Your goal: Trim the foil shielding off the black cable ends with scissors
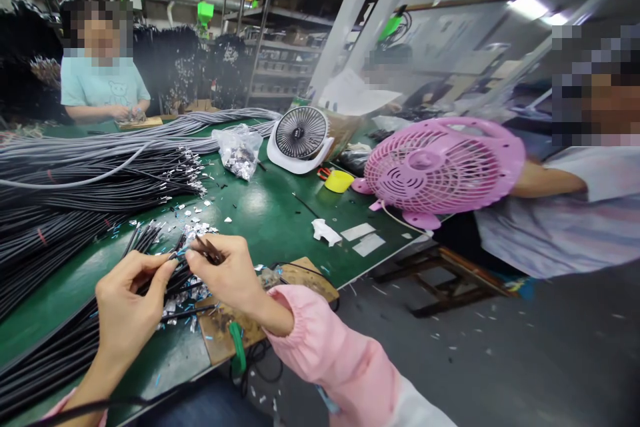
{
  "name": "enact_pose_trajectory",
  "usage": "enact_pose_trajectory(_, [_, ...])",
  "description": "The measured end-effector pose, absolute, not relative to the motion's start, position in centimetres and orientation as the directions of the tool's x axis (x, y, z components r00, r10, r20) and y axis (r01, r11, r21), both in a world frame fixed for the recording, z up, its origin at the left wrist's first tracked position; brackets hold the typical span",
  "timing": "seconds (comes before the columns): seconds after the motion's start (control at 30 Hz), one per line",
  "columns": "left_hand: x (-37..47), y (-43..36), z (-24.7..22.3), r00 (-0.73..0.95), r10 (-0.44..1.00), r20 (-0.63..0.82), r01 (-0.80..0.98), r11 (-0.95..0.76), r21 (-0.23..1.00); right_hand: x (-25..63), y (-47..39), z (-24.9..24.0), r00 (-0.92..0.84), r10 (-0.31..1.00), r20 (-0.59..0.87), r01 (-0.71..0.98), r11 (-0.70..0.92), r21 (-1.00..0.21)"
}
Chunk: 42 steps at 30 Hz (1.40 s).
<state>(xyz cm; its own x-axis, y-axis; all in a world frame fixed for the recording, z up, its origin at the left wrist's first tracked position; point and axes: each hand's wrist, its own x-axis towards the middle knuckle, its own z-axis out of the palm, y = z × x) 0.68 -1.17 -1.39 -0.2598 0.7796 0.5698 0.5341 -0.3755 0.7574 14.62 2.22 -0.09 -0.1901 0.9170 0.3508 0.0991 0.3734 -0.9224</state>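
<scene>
Left hand (131,297) pinched a slim black cable (174,257) just above the green tabletop (260,197), while the right hand (229,275) grasped a dark pointed tool (210,250), fingertips at the blue strands (183,251). From the head camera, progress looked partial: silvery ends (193,170) fringed the far black bundle (115,180); nearer cables (60,360) ended mostly dark. Crinkled foil scraps (194,229) lay beside a scuffed wooden board (215,335).

A pink fan (423,170) stands near a small white fan (301,137) and yellow tape (339,181).
</scene>
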Motion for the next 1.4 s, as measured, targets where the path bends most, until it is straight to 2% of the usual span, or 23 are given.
enact_pose_trajectory(0.1, [0.8,-1.3,-1.3,-0.301,0.804,0.514,0.478,-0.339,0.810,14.5,2.1,-0.2,-0.211,0.881,0.423,0.154,0.457,-0.876])
enact_pose_trajectory(0.23, [0.8,-1.3,-0.8,-0.311,0.831,0.460,0.413,-0.318,0.853,14.7,2.0,-0.7,-0.344,0.783,0.518,0.175,0.595,-0.784])
enact_pose_trajectory(0.3, [0.7,-1.3,-0.7,-0.320,0.831,0.456,0.399,-0.318,0.860,14.9,2.1,-0.8,-0.332,0.800,0.500,0.175,0.573,-0.800])
enact_pose_trajectory(0.43, [0.5,-1.5,-0.5,-0.357,0.812,0.462,0.376,-0.328,0.867,15.3,2.2,-0.5,-0.200,0.872,0.446,0.188,0.481,-0.856])
enact_pose_trajectory(0.7, [0.5,-1.8,0.0,-0.353,0.778,0.520,0.391,-0.382,0.838,15.3,2.4,-0.3,-0.322,0.803,0.502,0.121,0.561,-0.819])
enact_pose_trajectory(1.4, [0.5,-1.8,-2.1,-0.313,0.710,0.631,0.509,-0.435,0.742,15.3,2.4,-0.6,-0.300,0.806,0.510,0.158,0.569,-0.807])
